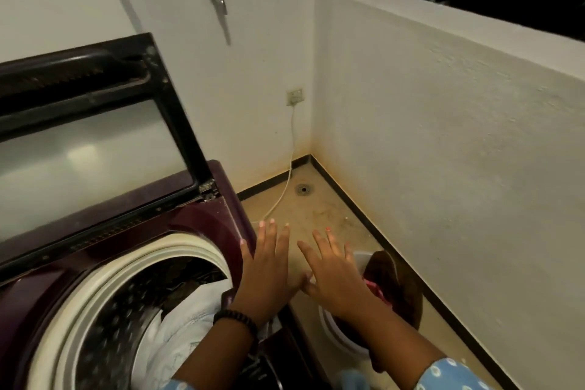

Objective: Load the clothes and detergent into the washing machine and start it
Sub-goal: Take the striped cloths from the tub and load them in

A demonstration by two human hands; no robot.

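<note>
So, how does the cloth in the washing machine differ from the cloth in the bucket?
The cloth in the drum is pale, almost white, while the cloth in the bucket is dark brown with a pink piece. The pale one lies low inside the drum; the dark one heaps above the bucket rim. Neither hand touches either.

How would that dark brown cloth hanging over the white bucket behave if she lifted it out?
The dark brown cloth would probably go limp and sag, since it already drapes over the rim of the white bucket. It looks bulky, so it may need both hands. It might also drag along the pink garment tucked beside it.
</note>
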